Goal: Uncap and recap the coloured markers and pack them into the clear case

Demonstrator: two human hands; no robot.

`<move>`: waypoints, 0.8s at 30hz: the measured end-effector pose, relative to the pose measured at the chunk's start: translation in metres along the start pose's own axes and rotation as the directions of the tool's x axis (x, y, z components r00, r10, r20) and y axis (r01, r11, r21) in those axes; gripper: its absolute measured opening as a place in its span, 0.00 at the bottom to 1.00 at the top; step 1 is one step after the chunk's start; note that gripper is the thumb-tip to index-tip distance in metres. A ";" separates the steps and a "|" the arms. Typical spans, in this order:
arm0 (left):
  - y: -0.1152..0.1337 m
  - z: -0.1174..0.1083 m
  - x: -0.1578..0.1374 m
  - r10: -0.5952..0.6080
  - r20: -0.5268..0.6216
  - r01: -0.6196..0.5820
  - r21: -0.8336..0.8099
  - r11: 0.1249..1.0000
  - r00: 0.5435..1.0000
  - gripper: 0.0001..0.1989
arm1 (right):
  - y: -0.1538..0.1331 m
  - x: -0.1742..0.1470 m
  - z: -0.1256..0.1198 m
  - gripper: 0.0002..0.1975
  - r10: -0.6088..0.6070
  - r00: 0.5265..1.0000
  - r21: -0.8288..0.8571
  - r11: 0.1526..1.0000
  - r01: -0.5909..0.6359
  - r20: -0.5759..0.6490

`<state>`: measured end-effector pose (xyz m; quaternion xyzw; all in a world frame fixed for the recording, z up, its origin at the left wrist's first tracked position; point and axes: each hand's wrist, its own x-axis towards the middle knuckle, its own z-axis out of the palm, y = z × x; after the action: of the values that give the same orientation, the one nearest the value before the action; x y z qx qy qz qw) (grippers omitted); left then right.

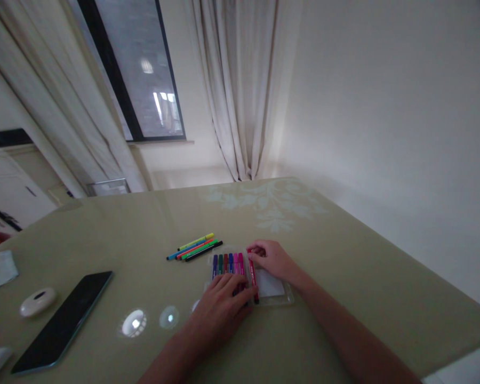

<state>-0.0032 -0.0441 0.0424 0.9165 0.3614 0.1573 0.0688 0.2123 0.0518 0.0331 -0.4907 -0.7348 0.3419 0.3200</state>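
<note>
A: Quick one: where's your red marker point(253, 276)?
B: Over the middle of the open clear case point(278, 301), lengthwise to you, between the row of markers point(225, 262) in its left half and the white card point(272, 284) in its right. Resting or lifted, can't tell.
A: Your hands?
B: Your right hand point(272, 260) looks narrow, pinching the marker's far end. Your left hand point(227, 298) arches over the near part of the row, its thumb by the marker's dark near end. Can't tell whether those left fingers grip anything.
A: Tips for you?
B: Steer with the right pinch and use the left thumb only as a light guide. Line the marker up parallel to the row. Go gently on the case; thin plastic probably slides or flexes. Lift your left palm slightly so you see the near ends.
A: Others?
B: Loose markers point(198, 249) lie on the table point(144, 229), just beyond the case, to its left. Mind your sleeve-free wrists there; round barrels probably roll.
</note>
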 end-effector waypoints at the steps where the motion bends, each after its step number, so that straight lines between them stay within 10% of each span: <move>1: 0.000 0.001 0.000 0.001 -0.002 -0.001 0.000 1.000 1.000 0.21 | 0.001 0.000 0.000 0.10 -0.005 1.000 -0.011 1.000 0.005 0.000; 24: 0.004 -0.001 -0.001 -0.018 0.006 0.018 -0.061 0.998 1.000 0.20 | -0.001 -0.004 0.000 0.02 -0.016 1.000 -0.104 0.994 0.016 -0.005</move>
<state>-0.0020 -0.0479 0.0443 0.9111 0.3645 0.1650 0.0991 0.2130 0.0480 0.0339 -0.5018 -0.7545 0.2991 0.2990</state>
